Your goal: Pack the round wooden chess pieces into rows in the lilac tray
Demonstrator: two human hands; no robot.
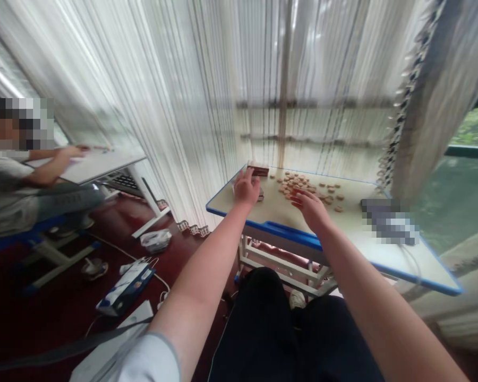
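Tan disc-shaped pieces (pixel 297 182) heaped on cream, blue-edged counter (pixel 278 211).
Right hand (pixel 311 208) at pile's near edge, fingers loosely extended; left hand (pixel 247 189) beside dark reddish-brown box (pixel 262 171), can't tell if left fingers grip anything.

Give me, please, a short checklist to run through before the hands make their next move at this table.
1. Small round pieces on the table: ok, a loose pile with several scattered to its right.
2. Right hand open: ok, fingers extended at the near side of the pile; contact cannot tell.
3. Left hand free: cannot tell, it partly hides an object beneath it.
4. Dark reddish box contents known: cannot tell, too small to see inside.
5. Pixelated dark item apart from the pieces: ok, further right on the table.
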